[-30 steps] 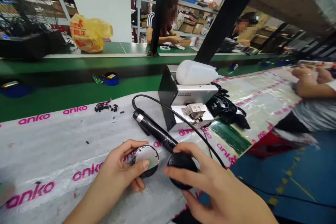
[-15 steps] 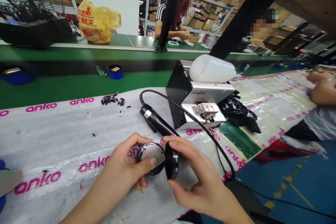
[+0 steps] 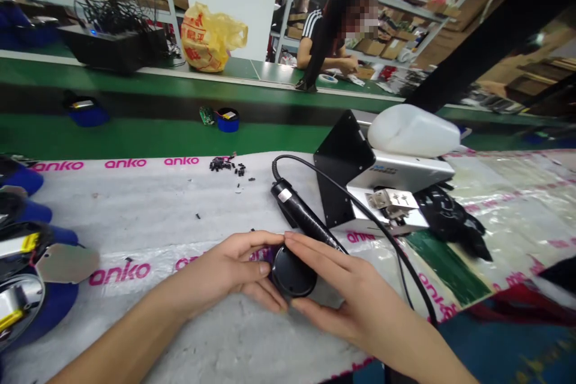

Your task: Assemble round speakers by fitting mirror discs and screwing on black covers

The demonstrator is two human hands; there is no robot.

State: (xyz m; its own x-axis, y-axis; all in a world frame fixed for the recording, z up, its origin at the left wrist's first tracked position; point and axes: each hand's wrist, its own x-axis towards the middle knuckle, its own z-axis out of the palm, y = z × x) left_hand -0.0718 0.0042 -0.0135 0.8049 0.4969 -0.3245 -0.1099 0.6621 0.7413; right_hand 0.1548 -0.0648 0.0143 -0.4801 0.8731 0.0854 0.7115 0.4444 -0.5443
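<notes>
Between my two hands is a round black casing (image 3: 294, 273), its smooth flat face turned up toward me. My left hand (image 3: 247, 273) grips it from the left, thumb at the near side of the rim and fingers behind and below. Closed round the right side is my right hand (image 3: 333, 282), with fingertips on the top edge and the thumb at the lower edge. The underside of the casing is hidden. Just beyond my hands lies a black corded electric screwdriver (image 3: 306, 216), its cable looping off to the right.
Small black parts (image 3: 222, 164) lie scattered on the plastic-covered table (image 3: 148, 192). A silver and black machine (image 3: 344, 168) carries a white plastic bottle (image 3: 411, 130). Blue round housings (image 3: 58, 312) with batteries crowd the left edge. Across the green belt (image 3: 166, 132) a person (image 3: 310, 42) works.
The silver-faced round part from my left hand and the black ON/OFF cap from my right have come together as one black round piece. My view has swung left.
</notes>
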